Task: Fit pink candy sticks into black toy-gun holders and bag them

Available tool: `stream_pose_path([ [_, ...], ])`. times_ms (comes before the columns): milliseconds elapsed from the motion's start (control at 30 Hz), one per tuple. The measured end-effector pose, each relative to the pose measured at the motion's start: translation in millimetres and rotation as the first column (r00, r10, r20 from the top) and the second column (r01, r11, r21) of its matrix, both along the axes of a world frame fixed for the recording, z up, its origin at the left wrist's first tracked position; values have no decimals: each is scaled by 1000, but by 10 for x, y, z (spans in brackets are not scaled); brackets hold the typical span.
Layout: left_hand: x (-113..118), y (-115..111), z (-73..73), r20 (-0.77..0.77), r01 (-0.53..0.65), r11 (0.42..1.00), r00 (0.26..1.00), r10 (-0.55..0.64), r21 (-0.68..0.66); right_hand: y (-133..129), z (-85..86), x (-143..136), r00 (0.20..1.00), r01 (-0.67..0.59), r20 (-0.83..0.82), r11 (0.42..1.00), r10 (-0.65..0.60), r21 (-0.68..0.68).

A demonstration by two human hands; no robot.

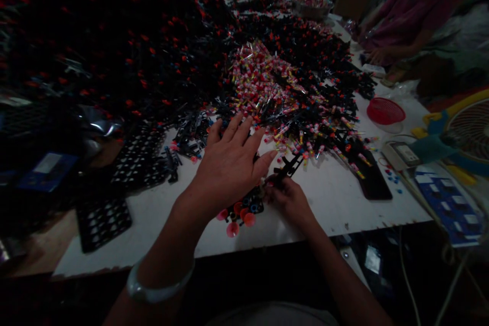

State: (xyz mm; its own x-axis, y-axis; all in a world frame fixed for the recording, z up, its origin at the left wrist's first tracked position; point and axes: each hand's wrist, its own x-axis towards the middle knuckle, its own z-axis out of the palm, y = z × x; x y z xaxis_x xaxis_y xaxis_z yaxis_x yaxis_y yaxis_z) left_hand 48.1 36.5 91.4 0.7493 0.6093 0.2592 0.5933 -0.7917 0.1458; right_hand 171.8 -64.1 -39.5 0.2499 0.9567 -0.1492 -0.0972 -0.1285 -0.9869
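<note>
My left hand (229,163) hovers palm down over the white table (313,204), its fingers spread and nothing visible in it. To its right, my right hand (290,201) is closed around a small black toy gun (288,167) whose frame sticks up past the fingers. Below my left palm lie several pink and orange suction cups (240,214), partly hidden by the hand. Just beyond the fingertips spreads a heap of small pink and yellow capped tubes (263,74), with black toy gun pieces mixed in.
A huge pile of black toy parts with orange tips (153,51) covers the left and back. Black perforated trays (103,219) lie at left. On the right are a dark phone (372,178), a red basket (385,111) and a fan (466,132). A person (405,25) sits at the far right.
</note>
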Motion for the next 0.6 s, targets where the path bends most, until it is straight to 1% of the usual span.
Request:
stream_pose_path([
  [67,-2,-6,5,-4,-5,1000,1000,5,-2,-29,-60,-109,997,36,63,999,-36,-9],
  [167,-7,-10,-1,5,-15,1000,1000,15,2,-42,-103,-175,964,85,252,996,-90,31],
  [200,-8,-8,-7,13,-15,1000,1000,15,5,-42,-111,-181,953,96,286,995,-103,40],
  [333,-14,4,-26,40,0,1000,999,-1,16,-18,-153,-155,942,124,313,992,-121,10],
  [467,-13,3,-14,34,-1,1000,999,0,1,21,-166,-108,906,126,402,991,-130,37],
  [533,-10,-2,-3,30,-6,1000,1000,6,-13,21,-146,-142,862,84,497,996,-94,43],
  [600,-6,-4,3,28,-6,1000,1000,7,-25,5,-124,-238,779,60,624,998,-66,31],
])
